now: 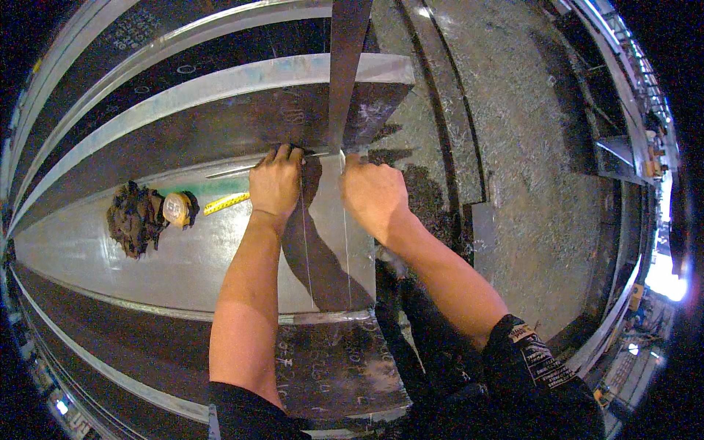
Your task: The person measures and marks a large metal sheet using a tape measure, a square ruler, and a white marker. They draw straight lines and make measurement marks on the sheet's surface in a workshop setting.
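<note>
On steel beam point(147, 249), both hands' curled fingers point(282, 155) against upright plate point(345, 73).

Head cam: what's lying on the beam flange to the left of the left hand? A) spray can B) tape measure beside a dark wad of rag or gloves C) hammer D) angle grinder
B: a round yellow-and-white tape measure with its yellow blade pulled out toward the left hand lies beside a dark crumpled wad on the steel beam.
</note>
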The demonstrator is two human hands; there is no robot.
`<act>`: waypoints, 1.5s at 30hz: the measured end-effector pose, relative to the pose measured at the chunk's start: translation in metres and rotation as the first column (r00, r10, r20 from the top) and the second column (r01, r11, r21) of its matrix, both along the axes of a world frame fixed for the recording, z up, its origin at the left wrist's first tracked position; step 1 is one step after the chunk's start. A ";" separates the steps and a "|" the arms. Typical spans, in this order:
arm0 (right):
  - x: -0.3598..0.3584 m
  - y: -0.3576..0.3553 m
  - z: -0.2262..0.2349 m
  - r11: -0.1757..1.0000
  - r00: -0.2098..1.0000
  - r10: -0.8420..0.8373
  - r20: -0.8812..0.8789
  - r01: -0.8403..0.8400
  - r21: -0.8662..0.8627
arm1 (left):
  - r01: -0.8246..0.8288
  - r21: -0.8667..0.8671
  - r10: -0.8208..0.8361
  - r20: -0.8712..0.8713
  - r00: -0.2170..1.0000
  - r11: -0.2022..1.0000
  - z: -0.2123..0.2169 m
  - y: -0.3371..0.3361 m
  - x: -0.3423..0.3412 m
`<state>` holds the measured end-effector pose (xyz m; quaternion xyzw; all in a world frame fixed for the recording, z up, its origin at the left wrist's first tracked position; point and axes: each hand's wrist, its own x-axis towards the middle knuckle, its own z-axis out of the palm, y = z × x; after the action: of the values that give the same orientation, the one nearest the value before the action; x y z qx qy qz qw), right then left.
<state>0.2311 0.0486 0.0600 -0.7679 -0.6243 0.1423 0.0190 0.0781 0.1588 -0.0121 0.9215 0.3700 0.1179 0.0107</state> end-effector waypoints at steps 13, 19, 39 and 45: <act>-0.026 -0.003 0.093 0.981 0.982 -0.188 0.014 0.189 -0.041 | -0.019 0.026 0.018 0.018 1.000 0.999 0.002 -0.001 -0.001; -0.026 -0.016 0.117 0.946 0.971 -0.238 -0.027 0.238 0.221 | -0.017 0.049 0.017 0.002 1.000 0.999 0.003 -0.002 0.003; 0.091 -0.113 0.086 0.952 0.942 -0.292 0.164 0.270 0.145 | 0.112 -0.182 -0.148 -0.201 0.968 0.977 0.141 0.005 -0.080; 0.151 -0.255 -0.109 0.838 0.965 -0.228 0.129 0.262 -0.479 | -0.110 -0.331 0.111 -0.018 0.994 0.937 0.206 -0.047 -0.159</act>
<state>0.3826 -0.2062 -0.0485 -0.8252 -0.4642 0.2669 -0.1799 -0.0807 0.1114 0.1935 0.8843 0.4356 0.0550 0.1588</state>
